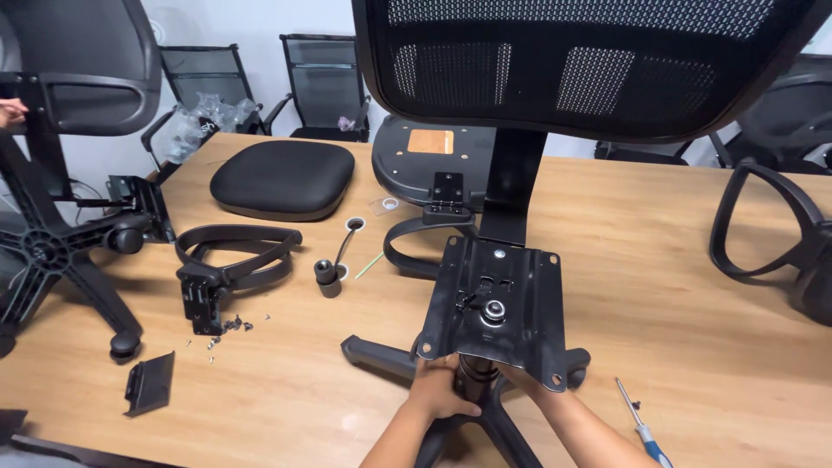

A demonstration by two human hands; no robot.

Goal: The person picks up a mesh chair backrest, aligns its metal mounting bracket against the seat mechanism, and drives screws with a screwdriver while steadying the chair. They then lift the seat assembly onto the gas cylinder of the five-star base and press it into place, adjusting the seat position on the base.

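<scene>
A black metal seat plate (503,299) stands tilted on a black gas-lift column (472,368) above a star-shaped chair base (381,354) on the wooden table (693,286). A black mesh backrest (572,61) rises behind it on a black spine (511,186). My left hand (440,388) grips the column just under the plate's near edge. My right hand (530,383) reaches under the plate's near right side; its fingers are mostly hidden by the plate.
A black seat cushion (282,178), an upturned seat pan (425,160), an armrest (234,260), loose screws (232,326), a castor on a stem (329,277), a small black cover (149,383) and a blue-handled screwdriver (643,425) lie about. Another chair base (61,260) stands left.
</scene>
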